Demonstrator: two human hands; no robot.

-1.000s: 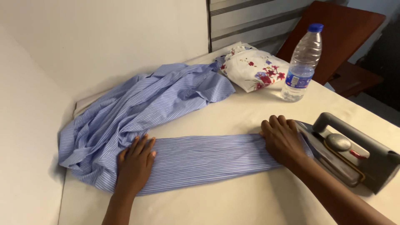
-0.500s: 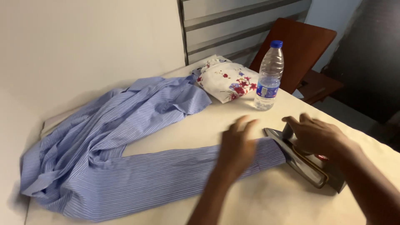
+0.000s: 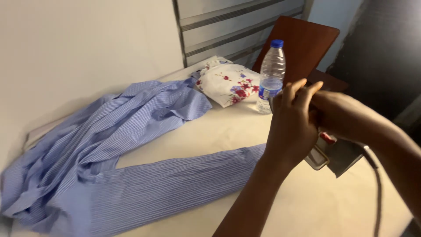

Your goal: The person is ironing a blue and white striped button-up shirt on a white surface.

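Note:
My right hand (image 3: pixel 340 115) grips a grey clothes iron (image 3: pixel 335 153) and holds it tilted up off the cream table (image 3: pixel 228 127); the handle is mostly hidden. In front of the iron, my left hand (image 3: pixel 291 125) is raised with its fingers extended against the iron's near side and its back towards me. A blue striped shirt (image 3: pixel 131 131) lies bunched on the left. One sleeve (image 3: pixel 184 182) is stretched flat towards the iron, and its end passes under my left wrist.
A plastic water bottle (image 3: pixel 271 77) with a blue cap stands behind my hands. Next to it lies a folded white floral cloth (image 3: pixel 230 81). A brown chair (image 3: pixel 302 41) stands beyond the table's far edge. The iron's cord (image 3: pixel 378 193) trails down on the right.
Both hands left the flattened sleeve. My right hand took the iron and lifted it off the table, and my left hand came up against it. The view shifted right.

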